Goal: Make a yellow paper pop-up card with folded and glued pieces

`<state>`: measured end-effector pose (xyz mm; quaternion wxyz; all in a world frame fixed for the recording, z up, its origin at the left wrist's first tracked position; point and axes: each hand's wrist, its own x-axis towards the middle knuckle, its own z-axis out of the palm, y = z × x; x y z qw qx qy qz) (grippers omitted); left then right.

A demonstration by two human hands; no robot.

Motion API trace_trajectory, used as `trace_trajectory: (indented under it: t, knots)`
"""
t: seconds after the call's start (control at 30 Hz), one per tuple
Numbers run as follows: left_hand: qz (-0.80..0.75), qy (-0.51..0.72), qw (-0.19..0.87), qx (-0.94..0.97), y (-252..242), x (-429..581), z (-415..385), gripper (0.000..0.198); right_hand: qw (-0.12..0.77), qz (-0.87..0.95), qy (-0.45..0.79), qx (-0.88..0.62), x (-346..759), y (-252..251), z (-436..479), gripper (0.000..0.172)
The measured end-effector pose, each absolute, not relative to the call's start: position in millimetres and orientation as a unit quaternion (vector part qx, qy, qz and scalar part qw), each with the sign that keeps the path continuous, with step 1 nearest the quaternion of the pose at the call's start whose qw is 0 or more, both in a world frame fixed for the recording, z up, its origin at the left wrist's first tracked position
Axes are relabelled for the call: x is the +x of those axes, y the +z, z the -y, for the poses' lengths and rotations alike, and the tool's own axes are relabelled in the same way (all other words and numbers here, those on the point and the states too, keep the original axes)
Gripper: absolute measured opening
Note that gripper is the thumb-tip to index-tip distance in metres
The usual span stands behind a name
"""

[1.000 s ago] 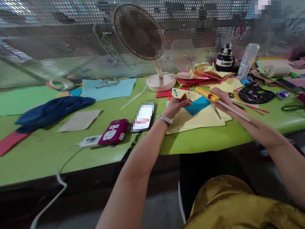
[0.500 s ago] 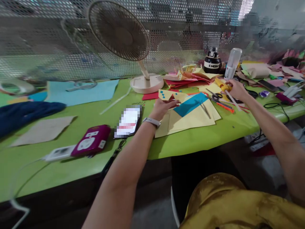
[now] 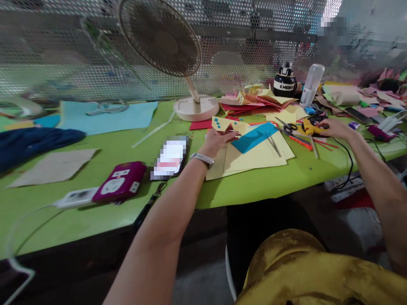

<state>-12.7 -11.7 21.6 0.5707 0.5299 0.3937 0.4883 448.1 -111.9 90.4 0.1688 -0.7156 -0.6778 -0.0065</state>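
My left hand [image 3: 219, 142] pinches a folded pale yellow paper piece [image 3: 221, 123] dotted with small blue squares. Under and beside that hand lie cream paper sheets [image 3: 251, 163], topped by a blue paper strip [image 3: 254, 137] and tweezers [image 3: 274, 144]. My right hand [image 3: 337, 128] has its fingers on a yellow glue gun [image 3: 309, 127], low at the table, a whitish glue stick pointing from it toward me. Scissors [image 3: 288, 128] and an orange cutter [image 3: 301, 143] lie just left of the gun.
A fan [image 3: 196, 108] stands at the back, near a heap of red and yellow paper [image 3: 254, 101], a black bottle [image 3: 284, 81] and a clear bottle [image 3: 311, 87]. On the left are a phone [image 3: 170, 157] and purple power bank [image 3: 121, 182]. A black cable [image 3: 349, 163] hangs over the edge.
My right hand has moved right and lower with the glue gun, which has turned and come down toward the table. My left hand keeps its hold on the yellow paper piece.
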Motion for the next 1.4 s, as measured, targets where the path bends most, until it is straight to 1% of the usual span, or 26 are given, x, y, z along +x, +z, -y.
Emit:
trace_trajectory:
  t: [0.07, 0.13, 0.17, 0.2, 0.27, 0.33, 0.37, 0.43, 0.47, 0.5, 0.57, 0.6, 0.67, 0.7, 0.8, 0.9, 0.97, 1.03, 1.1, 1.13, 1.2, 1.27, 1.3, 1.4]
  knots:
    - [-0.393, 0.488, 0.571, 0.53, 20, -12, 10, 0.046, 0.14, 0.696, -0.011, -0.704, 427, 100, 115, 0.023]
    - [-0.394, 0.485, 0.569, 0.534, 18, -12, 9, 0.044, 0.168, 0.712, 0.001, -0.682, 391, 102, 117, 0.02]
    - [-0.395, 0.484, 0.569, 0.535, 18, -12, 9, 0.043, 0.185, 0.723, 0.028, -0.665, 370, 100, 117, 0.02]
    - [-0.397, 0.485, 0.57, 0.532, 19, -13, 9, 0.044, 0.177, 0.739, 0.067, -0.647, 348, 97, 117, 0.023]
    - [-0.403, 0.487, 0.573, 0.522, 20, -14, 10, 0.045, 0.132, 0.766, 0.118, -0.618, 307, 87, 117, 0.035]
    - [-0.409, 0.487, 0.576, 0.514, 21, -15, 11, 0.045, 0.087, 0.783, 0.123, -0.604, 278, 77, 115, 0.047]
    - [-0.412, 0.486, 0.577, 0.511, 22, -15, 11, 0.045, 0.075, 0.79, 0.132, -0.594, 270, 74, 113, 0.05]
    - [-0.416, 0.481, 0.581, 0.508, 23, -17, 11, 0.044, 0.084, 0.792, 0.172, -0.58, 265, 70, 110, 0.053]
    - [-0.415, 0.48, 0.585, 0.505, 23, -17, 11, 0.044, 0.104, 0.78, 0.206, -0.581, 266, 70, 108, 0.051]
    - [-0.415, 0.478, 0.589, 0.503, 22, -17, 10, 0.044, 0.136, 0.758, 0.248, -0.588, 269, 70, 106, 0.044]
    - [-0.413, 0.477, 0.594, 0.499, 22, -17, 10, 0.042, 0.224, 0.681, 0.344, -0.606, 276, 73, 104, 0.025]
    - [-0.413, 0.476, 0.595, 0.499, 21, -17, 10, 0.041, 0.274, 0.639, 0.391, -0.604, 280, 76, 104, 0.018]
    - [-0.412, 0.474, 0.596, 0.5, 21, -17, 10, 0.038, 0.363, 0.579, 0.459, -0.568, 285, 81, 104, 0.013]
    - [-0.41, 0.473, 0.597, 0.502, 21, -17, 11, 0.038, 0.398, 0.568, 0.474, -0.542, 286, 85, 104, 0.014]
    - [-0.405, 0.47, 0.599, 0.506, 21, -17, 12, 0.04, 0.467, 0.585, 0.449, -0.489, 284, 93, 105, 0.023]
    - [-0.405, 0.465, 0.598, 0.511, 21, -18, 12, 0.042, 0.517, 0.592, 0.377, -0.489, 273, 94, 102, 0.022]
    - [-0.41, 0.463, 0.594, 0.514, 21, -18, 12, 0.043, 0.531, 0.592, 0.349, -0.496, 264, 90, 99, 0.024]
    - [-0.413, 0.461, 0.593, 0.516, 20, -19, 13, 0.042, 0.504, 0.608, 0.35, -0.504, 256, 82, 96, 0.029]
    - [-0.414, 0.458, 0.593, 0.516, 19, -17, 14, 0.041, 0.442, 0.642, 0.345, -0.523, 251, 74, 95, 0.032]
    - [-0.414, 0.461, 0.592, 0.515, 19, -16, 14, 0.041, 0.408, 0.666, 0.324, -0.535, 250, 72, 95, 0.032]
    - [-0.408, 0.48, 0.586, 0.51, 21, -13, 14, 0.039, 0.352, 0.718, 0.242, -0.55, 248, 69, 96, 0.031]
    - [-0.38, 0.528, 0.575, 0.496, 27, -12, 12, 0.036, 0.323, 0.761, 0.165, -0.538, 245, 71, 95, 0.032]
    - [-0.363, 0.56, 0.565, 0.486, 31, -13, 10, 0.035, 0.315, 0.775, 0.154, -0.526, 242, 73, 93, 0.032]
    - [-0.318, 0.641, 0.535, 0.449, 51, -21, 7, 0.027, 0.304, 0.787, 0.192, -0.501, 220, 79, 78, 0.032]
